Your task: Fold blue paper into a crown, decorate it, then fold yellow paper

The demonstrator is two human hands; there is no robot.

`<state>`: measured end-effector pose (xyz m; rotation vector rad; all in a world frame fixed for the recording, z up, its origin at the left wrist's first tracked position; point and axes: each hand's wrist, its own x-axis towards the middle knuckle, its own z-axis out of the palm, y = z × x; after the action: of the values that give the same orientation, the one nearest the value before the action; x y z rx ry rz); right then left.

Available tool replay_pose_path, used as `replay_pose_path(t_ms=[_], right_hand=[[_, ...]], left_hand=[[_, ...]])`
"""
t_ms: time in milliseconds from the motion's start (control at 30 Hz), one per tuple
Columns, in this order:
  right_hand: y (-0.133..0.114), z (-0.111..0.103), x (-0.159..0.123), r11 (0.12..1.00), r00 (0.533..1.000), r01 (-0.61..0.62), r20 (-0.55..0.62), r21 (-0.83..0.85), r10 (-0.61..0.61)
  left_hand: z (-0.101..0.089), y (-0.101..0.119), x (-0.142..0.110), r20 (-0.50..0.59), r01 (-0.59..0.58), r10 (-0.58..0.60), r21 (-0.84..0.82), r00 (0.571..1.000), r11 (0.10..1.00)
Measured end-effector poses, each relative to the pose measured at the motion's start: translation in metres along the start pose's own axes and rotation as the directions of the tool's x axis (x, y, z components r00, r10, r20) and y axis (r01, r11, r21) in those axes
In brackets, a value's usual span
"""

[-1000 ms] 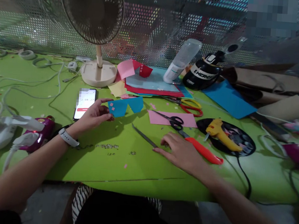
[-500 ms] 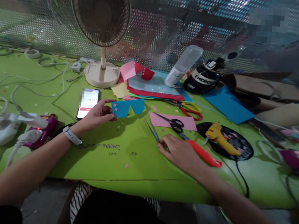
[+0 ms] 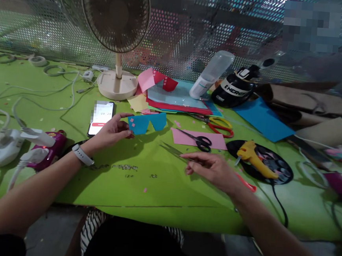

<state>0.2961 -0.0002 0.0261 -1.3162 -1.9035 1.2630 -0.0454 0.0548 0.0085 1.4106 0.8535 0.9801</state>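
My left hand point(image 3: 116, 129) is closed on the left end of a blue paper cutout point(image 3: 138, 124) shaped like glasses, with small pink squares on it. It holds the cutout just above the green table. My right hand point(image 3: 215, 170) grips a pair of metal tweezers point(image 3: 172, 149), whose tips point left, apart from the cutout. Nothing can be made out between the tips. Below the cutout lie several tiny grey pieces point(image 3: 125, 167). Behind my right hand, black-handled scissors point(image 3: 203, 142) rest on a pink paper strip point(image 3: 177, 138). A red handle point(image 3: 246, 183) is partly hidden under my right wrist.
A yellow glue gun point(image 3: 253, 159) lies on a black oval tray point(image 3: 285, 178) at the right. A phone point(image 3: 101, 116) lies beside my left hand. Behind stand a fan point(image 3: 116, 85), a tilted clear bottle point(image 3: 212, 74) and a black bottle point(image 3: 233, 91). Plugs and cables point(image 3: 2, 150) crowd the left.
My right hand has lifted and turned, and the tweezers now lie flatter, tips further left. More of the red handle is covered. My left hand and the cutout stay nearly still.
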Motion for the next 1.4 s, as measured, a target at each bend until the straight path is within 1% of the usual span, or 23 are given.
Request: replay_pose_path(t_ms=[67,133,200,267,300,367,400,433,467,533,567,600,633,667,700,767,833,867,967,1133,1233,1400], right_hand=[[-0.005,-0.002,0.001,0.989,0.999,0.004,-0.043,0.146,0.002],[-0.012,-0.004,0.005,0.977,0.989,0.053,-0.146,0.209,-0.023],[-0.019,-0.004,0.011,0.974,0.962,0.114,-0.265,0.196,-0.059],[-0.022,-0.002,0.019,0.983,0.940,0.158,-0.319,0.096,-0.120],[-0.023,-0.001,0.023,0.984,0.934,0.176,-0.318,0.014,-0.163],[-0.020,0.001,0.030,0.967,0.933,0.202,-0.270,-0.154,-0.237],[-0.018,0.001,0.033,0.958,0.941,0.199,-0.231,-0.207,-0.246],[-0.015,0.001,0.035,0.958,0.955,0.182,-0.191,-0.220,-0.225],[-0.013,0.001,0.037,0.969,0.971,0.151,-0.154,-0.195,-0.182],[-0.008,-0.003,0.041,0.995,0.995,0.058,-0.079,-0.078,-0.064],[-0.007,-0.006,0.043,1.000,0.998,0.014,-0.058,-0.015,-0.014],[-0.005,-0.010,0.047,0.999,0.998,-0.014,-0.063,0.040,0.017],[-0.003,-0.015,0.051,0.996,0.994,-0.024,-0.100,0.082,0.032],[-0.001,-0.021,0.056,0.994,0.984,-0.015,-0.174,0.110,0.035],[0.001,-0.026,0.062,0.993,0.963,0.005,-0.267,0.121,0.028],[0.008,-0.037,0.074,0.995,0.890,0.044,-0.456,0.090,0.002],[0.017,-0.043,0.084,1.000,0.840,0.031,-0.543,0.004,-0.024],[0.022,-0.044,0.086,0.999,0.828,0.013,-0.560,-0.048,-0.038],[0.032,-0.040,0.088,0.979,0.815,-0.022,-0.570,-0.202,-0.100],[0.034,-0.031,0.084,0.924,0.817,0.037,-0.520,-0.381,-0.247],[0.029,-0.029,0.083,0.905,0.812,0.046,-0.511,-0.424,-0.281],[0.025,-0.029,0.083,0.907,0.828,0.046,-0.492,-0.419,-0.269]], left_hand=[[0.000,0.000,0.000,0.004,0.001,-0.001,-0.005,1.000,1.000],[0.001,0.001,0.000,0.003,-0.003,0.003,-0.013,1.000,1.000],[0.001,0.001,-0.001,-0.005,-0.013,0.012,-0.021,1.000,1.000],[0.000,0.000,0.000,-0.007,-0.027,0.027,-0.032,1.000,0.999],[0.000,-0.001,0.000,-0.003,-0.032,0.032,-0.035,0.999,0.999],[-0.001,-0.002,0.001,0.007,-0.034,0.034,-0.032,0.999,0.999],[-0.002,-0.002,0.002,0.008,-0.032,0.032,-0.027,0.999,0.999],[-0.002,-0.002,0.002,0.006,-0.028,0.029,-0.020,1.000,0.999],[-0.002,-0.002,0.002,0.005,-0.026,0.026,-0.016,1.000,1.000],[-0.001,-0.001,0.002,0.002,-0.017,0.017,-0.015,1.000,1.000],[-0.001,0.001,0.002,-0.002,-0.008,0.008,-0.016,1.000,1.000],[0.000,0.002,0.002,-0.005,0.002,-0.002,-0.017,1.000,1.000],[0.000,0.002,0.002,-0.008,0.010,-0.010,-0.018,1.000,1.000],[0.000,0.003,0.002,-0.011,0.015,-0.016,-0.020,1.000,1.000],[0.000,0.003,0.002,-0.013,0.015,-0.015,-0.023,1.000,1.000],[0.000,0.002,0.002,-0.012,0.004,-0.004,-0.027,1.000,1.000],[-0.001,0.001,0.003,-0.018,-0.001,0.000,-0.023,1.000,1.000],[-0.001,0.001,0.003,-0.021,0.000,0.000,-0.021,1.000,1.000],[-0.001,0.001,0.003,-0.027,0.007,-0.008,-0.014,1.000,1.000],[0.001,0.003,0.003,-0.034,0.014,-0.014,0.007,0.999,1.000],[0.001,0.005,0.002,-0.035,0.033,-0.032,0.027,0.999,0.999],[0.002,0.006,0.002,-0.035,0.037,-0.036,0.029,0.999,0.999]])
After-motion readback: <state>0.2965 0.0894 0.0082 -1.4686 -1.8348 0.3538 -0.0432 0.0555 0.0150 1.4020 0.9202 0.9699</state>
